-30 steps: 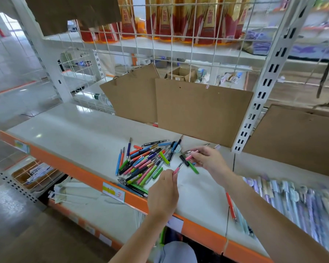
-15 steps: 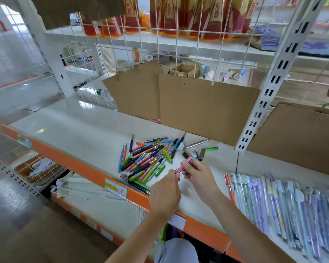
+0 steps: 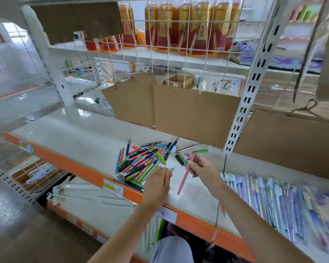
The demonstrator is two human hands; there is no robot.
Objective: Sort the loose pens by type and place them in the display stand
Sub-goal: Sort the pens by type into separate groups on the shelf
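On the white shelf [image 3: 68,137], toward its orange front edge [image 3: 80,168], the heap of loose pens [image 3: 141,162] lies in a jumble of blue, green, pink, orange and black barrels, some reaching right to that front edge. A yellow-and-white price label [image 3: 113,188] sits on the edge just below the heap.

My left hand [image 3: 157,184] hovers over the right end of the heap, near the front edge; its grip pinches a small dark-tipped piece [image 3: 172,168] between thumb and fingertips, too small for me to name.

Beyond it, toward the back edge, a silver pen [image 3: 188,147] and a green pen [image 3: 200,151] lie apart from the heap, below the brown cardboard sheet [image 3: 196,114] that hangs against the wire grid.

My right hand [image 3: 203,168] is just right of the left one. Its grip is curled round the upper end of a pink pen [image 3: 184,177], which slants down toward the front edge, lifted clear of the shelf as far as I can tell.

Farther right, past the white slotted upright [image 3: 243,103], rows of packaged pens [image 3: 264,198] in pale blue and lilac lie side by side across the shelf, blurred toward the right end.
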